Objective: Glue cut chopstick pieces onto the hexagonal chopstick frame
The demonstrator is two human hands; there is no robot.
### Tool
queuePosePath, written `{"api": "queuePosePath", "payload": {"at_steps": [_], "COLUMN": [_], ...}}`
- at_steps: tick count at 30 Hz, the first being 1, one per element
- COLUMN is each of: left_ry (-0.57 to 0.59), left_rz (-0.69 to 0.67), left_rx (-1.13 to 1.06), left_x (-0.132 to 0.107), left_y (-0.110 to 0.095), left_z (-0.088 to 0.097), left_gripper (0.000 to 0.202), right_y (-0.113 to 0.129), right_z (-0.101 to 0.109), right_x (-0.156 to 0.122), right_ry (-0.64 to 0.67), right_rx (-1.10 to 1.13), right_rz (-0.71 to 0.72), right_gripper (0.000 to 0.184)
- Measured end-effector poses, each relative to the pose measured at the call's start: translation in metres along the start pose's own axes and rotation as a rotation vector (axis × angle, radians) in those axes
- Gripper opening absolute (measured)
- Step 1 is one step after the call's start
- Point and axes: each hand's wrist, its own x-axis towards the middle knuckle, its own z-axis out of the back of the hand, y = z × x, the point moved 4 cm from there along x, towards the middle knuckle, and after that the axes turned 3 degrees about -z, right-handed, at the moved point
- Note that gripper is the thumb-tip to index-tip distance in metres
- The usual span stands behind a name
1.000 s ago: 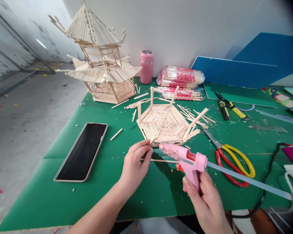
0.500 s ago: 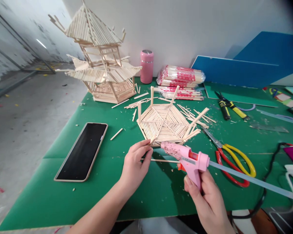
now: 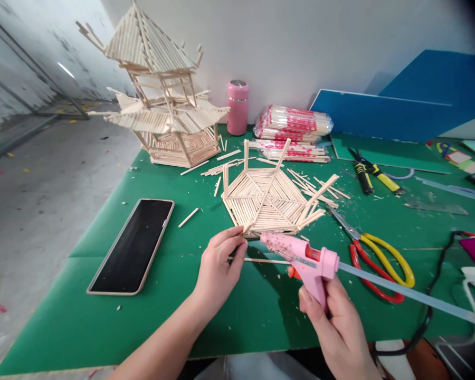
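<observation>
My left hand (image 3: 218,266) pinches the near end of a short wooden stick (image 3: 247,227) that slants up from the front corner of a flat hexagonal panel of sticks (image 3: 266,199). My right hand (image 3: 336,327) grips the handle of a pink hot glue gun (image 3: 305,260), a clear glue rod (image 3: 404,293) trailing from its back. The gun's nozzle points left, just short of the pinched stick and the panel's near edge. Several more sticks stand up from the panel's other corners.
A tall stick pagoda model (image 3: 162,95) stands at the back left of the green mat (image 3: 103,316). A black phone (image 3: 133,246) lies at the left. Red-and-yellow scissors (image 3: 374,259), pliers (image 3: 370,176), a pink flask (image 3: 237,107), wrapped chopstick packs (image 3: 293,126) and loose sticks surround the panel.
The glue gun has drifted slightly right, away from the stick, between one second ago and now. My left hand has kept its pinch in the same place.
</observation>
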Motion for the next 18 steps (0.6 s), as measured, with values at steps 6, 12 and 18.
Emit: {"api": "queuePosePath", "payload": {"at_steps": [6,12,18], "left_ry": [0.004,0.010,-0.001], "left_rz": [-0.017,-0.017,-0.033], "left_rx": [0.012,0.013,0.012], "left_x": [0.0008,0.0011,0.0002], "left_y": [-0.0004,-0.0008,0.0006], "left_z": [0.0000,0.0000,-0.0012], "left_gripper": [0.012,0.013,0.012], "right_y": [-0.0015,-0.0033,-0.0044], "right_z": [-0.0010,-0.0006,-0.0027], "right_x": [0.0003,0.0002,0.0003], "right_ry": [0.053,0.026,0.051], "right_rx": [-0.045,-0.043,-0.069], "right_rz": [0.054,0.048,0.057], "right_gripper": [0.025,0.025,0.021]}}
